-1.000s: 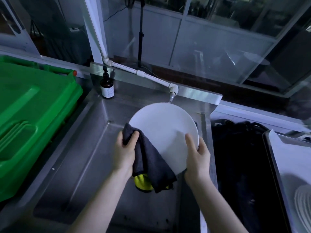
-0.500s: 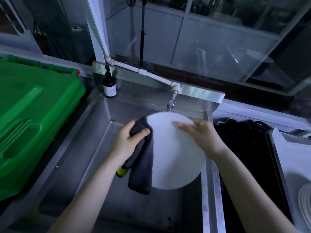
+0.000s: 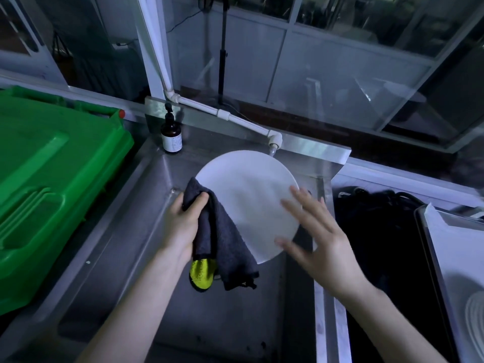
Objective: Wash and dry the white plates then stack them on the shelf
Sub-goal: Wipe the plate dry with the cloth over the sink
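White plate [image 3: 246, 195] tilted over sink [image 3: 125, 258]. Left hand [image 3: 183, 224] clamps dark cloth [image 3: 222, 239] on its left rim. Right hand [image 3: 317, 231], on top edge 0.5 s ago, now splayed, gripping nothing, blurred by lower right rim. Looks like re-gripping to turn; drying unfinished.

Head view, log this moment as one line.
white plate: over sink | left hand: grips dark cloth on plate's left edge | right hand: open, blurred, at plate's right edge

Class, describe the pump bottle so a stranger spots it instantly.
Find the stainless steel sink beside the large green plastic bin. At the sink's back left corner stands a dark brown pump bottle. It alone has a black pump and pale label.
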Tool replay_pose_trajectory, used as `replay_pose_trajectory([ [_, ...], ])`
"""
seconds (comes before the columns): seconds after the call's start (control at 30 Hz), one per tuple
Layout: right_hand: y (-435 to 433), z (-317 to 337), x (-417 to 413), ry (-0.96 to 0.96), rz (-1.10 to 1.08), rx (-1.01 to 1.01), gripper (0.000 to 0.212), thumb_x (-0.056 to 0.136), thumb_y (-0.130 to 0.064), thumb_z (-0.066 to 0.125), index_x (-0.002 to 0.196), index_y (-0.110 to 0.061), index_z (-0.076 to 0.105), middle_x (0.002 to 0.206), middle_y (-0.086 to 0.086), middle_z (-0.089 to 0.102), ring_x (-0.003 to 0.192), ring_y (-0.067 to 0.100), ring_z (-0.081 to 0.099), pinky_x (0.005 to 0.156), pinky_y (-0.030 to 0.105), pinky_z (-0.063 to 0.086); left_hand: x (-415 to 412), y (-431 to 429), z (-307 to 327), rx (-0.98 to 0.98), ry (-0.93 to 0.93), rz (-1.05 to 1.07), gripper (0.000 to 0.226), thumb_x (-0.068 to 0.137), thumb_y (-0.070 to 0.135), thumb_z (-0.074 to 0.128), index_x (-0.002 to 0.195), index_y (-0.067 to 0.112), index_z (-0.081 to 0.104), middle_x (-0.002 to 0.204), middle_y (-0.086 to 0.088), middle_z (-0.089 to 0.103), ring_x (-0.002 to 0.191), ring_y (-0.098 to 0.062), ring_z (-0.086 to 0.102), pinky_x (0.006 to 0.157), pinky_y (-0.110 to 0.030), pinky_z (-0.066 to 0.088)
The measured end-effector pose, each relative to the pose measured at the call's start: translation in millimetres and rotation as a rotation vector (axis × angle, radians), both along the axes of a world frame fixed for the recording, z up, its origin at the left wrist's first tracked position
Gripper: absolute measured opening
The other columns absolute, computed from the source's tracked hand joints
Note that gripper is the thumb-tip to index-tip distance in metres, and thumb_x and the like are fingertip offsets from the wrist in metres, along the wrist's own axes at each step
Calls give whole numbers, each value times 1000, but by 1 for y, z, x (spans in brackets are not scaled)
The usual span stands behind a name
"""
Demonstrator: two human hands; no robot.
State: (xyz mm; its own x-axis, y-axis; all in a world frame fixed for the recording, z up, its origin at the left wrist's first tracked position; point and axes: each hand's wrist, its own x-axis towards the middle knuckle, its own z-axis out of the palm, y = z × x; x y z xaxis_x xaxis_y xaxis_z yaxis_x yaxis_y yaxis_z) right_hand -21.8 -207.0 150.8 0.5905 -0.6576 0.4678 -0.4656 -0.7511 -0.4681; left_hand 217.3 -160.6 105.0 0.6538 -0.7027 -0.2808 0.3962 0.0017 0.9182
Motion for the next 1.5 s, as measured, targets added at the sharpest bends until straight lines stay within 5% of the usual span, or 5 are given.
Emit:
replay_pose_trajectory([
  [0.37,4,3,9,478,363,-568,38,97,-9,46,126,-15,70,135,9,63,126,32,59,94,55,53,16,-11,16,209,55,-226,24,93,42,62,97,21,71,80,5,76,68,-6,72,49,-17,51],
  [0.6,13,8,18,139,135,257,18,90,-14,64,94,-27,77,75,-19,66,69,6,63,67,24,52,17,-10,13,-60,634,-226,40,104,44,34,95,21,65,79,-1,76,70,-8,73,56,-20,56],
  [0.83,18,-1,19,-460,-68,1058,13,89,-27,70,90,-15,77,84,9,76,75,16,68,64,27,52,16,-14,19,-167,339,-190,55,100,53,32,134,14,53,126,-8,67,113,-19,66,87,-34,55],
  [1.17,8,9,23,-697,-251,1160,24,75,-36,72,90,-18,79,89,11,77,78,21,72,60,29,56,4,-8,46,-70,-380,-99,30,90,49,52,97,21,63,86,15,71,99,-10,63,87,-21,49],
  [1.5,4,14,37,-818,-182,1289,22,77,-25,67,90,-13,80,90,17,75,79,26,70,68,34,57,-49,-22,21,-188,-1224,-566,49,98,44,37,144,29,45,157,18,29,149,-7,18,116,-57,20],
])
